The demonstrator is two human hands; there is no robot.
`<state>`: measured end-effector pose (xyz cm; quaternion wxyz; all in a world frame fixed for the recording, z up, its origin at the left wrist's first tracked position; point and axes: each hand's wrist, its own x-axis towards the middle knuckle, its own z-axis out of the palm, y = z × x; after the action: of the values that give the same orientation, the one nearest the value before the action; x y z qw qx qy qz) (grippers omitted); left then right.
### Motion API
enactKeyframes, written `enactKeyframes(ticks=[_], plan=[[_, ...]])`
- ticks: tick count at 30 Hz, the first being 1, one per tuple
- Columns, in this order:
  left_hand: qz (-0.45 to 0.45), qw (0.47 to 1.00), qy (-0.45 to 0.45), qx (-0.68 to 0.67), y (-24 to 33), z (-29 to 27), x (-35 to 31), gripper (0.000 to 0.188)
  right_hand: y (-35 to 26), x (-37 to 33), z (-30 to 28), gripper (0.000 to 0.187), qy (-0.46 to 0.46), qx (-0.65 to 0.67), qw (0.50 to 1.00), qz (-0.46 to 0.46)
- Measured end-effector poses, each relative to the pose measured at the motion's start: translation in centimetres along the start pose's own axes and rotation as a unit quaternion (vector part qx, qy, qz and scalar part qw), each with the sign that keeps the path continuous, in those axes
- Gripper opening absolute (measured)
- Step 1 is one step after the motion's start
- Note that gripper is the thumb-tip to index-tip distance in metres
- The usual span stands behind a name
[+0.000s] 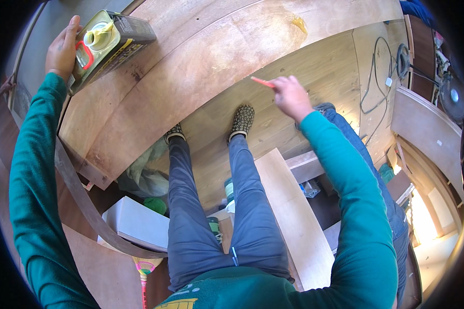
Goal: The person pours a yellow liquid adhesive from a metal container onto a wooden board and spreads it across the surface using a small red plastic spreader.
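Observation:
My left hand [62, 51] grips the left side of a rectangular metal can [100, 49], its fingertips at the top edge. The can has a red handle and an uncapped white spout smeared with yellow residue. It stands on a broad, curved wooden panel [201, 56]. My right hand [292, 96] is closed on a thin red-orange strip [263, 81], held over the floor just off the panel's near edge. The strip's exact kind is unclear. A yellowish glue-like patch [299, 23] lies on the panel's far part.
A white box [135, 224] and a small broom [144, 268] are at the lower left. Beside my legs stands a pale board [296, 221]. A black cable [374, 77] lies on the wooden floor [314, 72], near a fan [452, 98]. Someone's blue-trousered leg [353, 139] shows behind my right arm.

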<state>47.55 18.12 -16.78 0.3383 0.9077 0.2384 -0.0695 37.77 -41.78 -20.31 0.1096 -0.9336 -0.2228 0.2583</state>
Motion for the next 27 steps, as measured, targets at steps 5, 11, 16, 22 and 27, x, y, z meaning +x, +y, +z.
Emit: enactKeyframes(ticks=[5,11,16,22,27], plan=[[-0.014,1.000,-0.008,0.012,-0.3,-0.6,-0.1,0.079,4.0,2.2,-6.4,0.019,0.136,0.050,0.988,0.050],[-0.001,1.000,0.002,0.014,0.7,-0.4,-0.6,0.079,9.5,9.8,-6.1,0.032,0.253,-0.124,0.958,0.051],[0.003,1.000,-0.001,0.000,1.1,-0.2,-0.2,0.075,9.4,10.1,-0.3,0.037,0.119,-0.222,0.963,0.093],[-0.018,1.000,-0.010,-0.010,1.2,-0.6,-1.0,0.065,5.4,8.4,-1.3,0.036,0.108,-0.162,0.971,0.138],[0.003,1.000,-0.005,0.003,1.1,-0.3,-0.6,0.066,4.1,5.2,2.9,0.038,0.112,-0.176,0.976,0.070]])
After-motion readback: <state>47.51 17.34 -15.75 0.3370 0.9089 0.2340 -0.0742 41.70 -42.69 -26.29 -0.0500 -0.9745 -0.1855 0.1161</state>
